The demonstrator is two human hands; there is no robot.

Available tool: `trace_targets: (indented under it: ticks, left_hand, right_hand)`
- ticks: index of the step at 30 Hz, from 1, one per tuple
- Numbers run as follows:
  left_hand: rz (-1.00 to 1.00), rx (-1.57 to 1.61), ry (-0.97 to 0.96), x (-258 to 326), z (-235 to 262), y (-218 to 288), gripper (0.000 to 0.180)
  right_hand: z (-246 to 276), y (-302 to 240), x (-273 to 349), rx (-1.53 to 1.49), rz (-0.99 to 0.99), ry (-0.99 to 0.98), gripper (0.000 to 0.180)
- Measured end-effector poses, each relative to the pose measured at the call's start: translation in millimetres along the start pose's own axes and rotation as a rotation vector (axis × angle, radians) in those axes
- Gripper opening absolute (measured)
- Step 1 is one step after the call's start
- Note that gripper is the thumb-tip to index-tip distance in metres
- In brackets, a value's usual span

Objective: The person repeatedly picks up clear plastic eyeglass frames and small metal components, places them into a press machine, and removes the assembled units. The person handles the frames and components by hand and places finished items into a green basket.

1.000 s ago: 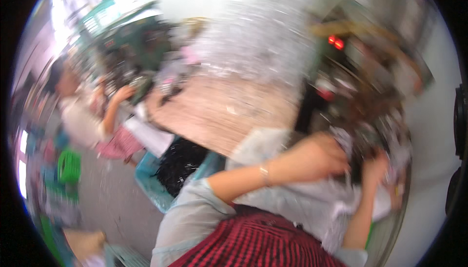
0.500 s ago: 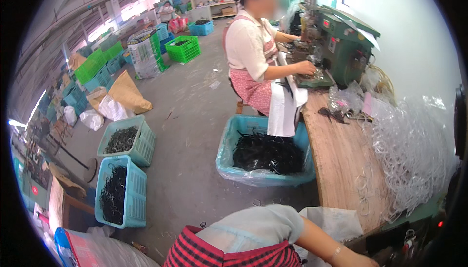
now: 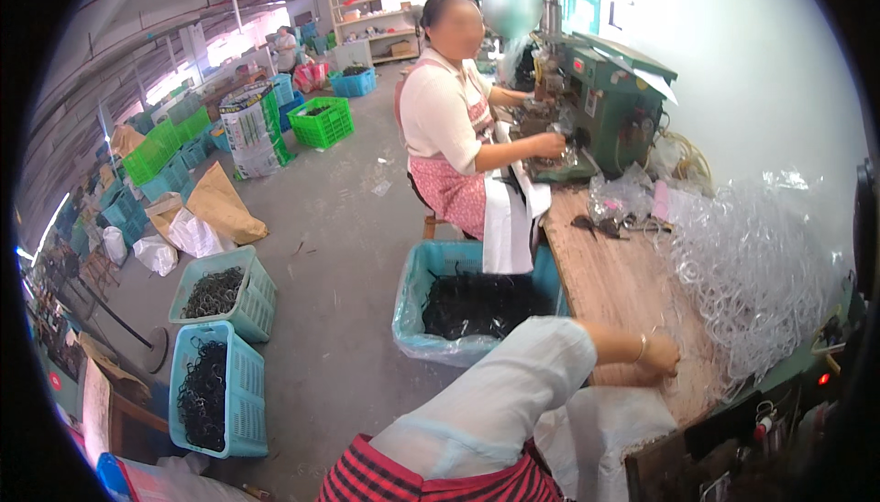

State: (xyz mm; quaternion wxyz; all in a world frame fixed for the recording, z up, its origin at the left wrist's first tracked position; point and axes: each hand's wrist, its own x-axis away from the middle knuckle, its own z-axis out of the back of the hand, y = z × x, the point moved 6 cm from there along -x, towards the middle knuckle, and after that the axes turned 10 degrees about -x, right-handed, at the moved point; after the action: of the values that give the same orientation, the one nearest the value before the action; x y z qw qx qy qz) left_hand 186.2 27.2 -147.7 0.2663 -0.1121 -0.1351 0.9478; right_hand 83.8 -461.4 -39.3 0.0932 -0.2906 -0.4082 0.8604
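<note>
My left arm, in a pale sleeve with a bracelet at the wrist, reaches across to the wooden table (image 3: 596, 264). At its end my left hand (image 3: 658, 357) is low over the tabletop, its fingers curled together and slightly blurred. Whatever they hold, if anything, is hidden. Just beyond the hand lies a big tangled heap of clear plastic loops (image 3: 752, 273). My right hand is out of view. Under the near end of the table hangs a white sheet or sack (image 3: 610, 438).
A co-worker (image 3: 449, 117) sits at a green machine (image 3: 619, 99) across the table. Beside them stands a lined blue crate (image 3: 408, 342) of black strips. Two light-blue crates (image 3: 247, 410) with dark pieces stand on the floor at left. Dark machinery (image 3: 715, 465) fills the lower right.
My left hand has moved up and away from the machinery at the lower right onto the tabletop. The view has shifted a little, and the co-worker's head has turned.
</note>
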Motion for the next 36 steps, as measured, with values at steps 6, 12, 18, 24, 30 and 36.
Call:
trace_targets:
  ticks: [6, 12, 18, 24, 30, 36]
  left_hand:
    - [0.310, 0.519, 0.554, 0, 59, -16, 0.021]
    - [0.865, 1.396, 0.844, 71, 121, 13, 0.024]
    - [0.728, 1.542, 0.924, 23, 141, 60, 0.020]
    - [0.451, 1.587, 1.051, 23, 213, 72, 0.018]
    - [0.048, 1.006, 1.033, -23, 325, 86, 0.017]
    - [0.052, 1.228, 1.088, -30, 317, 81, 0.016]
  right_hand:
    - [14, 13, 9, -0.121, 0.311, -0.064, 0.037]
    - [15, -35, 35, -0.317, 0.083, -0.155, 0.017]
    - [-48, -103, 7, -0.779, 0.009, -0.205, 0.042]
    - [-60, -116, 11, -1.014, -0.183, -0.352, 0.046]
    - [-60, -139, 22, -1.306, -0.297, -0.320, 0.048]
    - [-56, -133, 14, -1.138, -0.236, -0.382, 0.047]
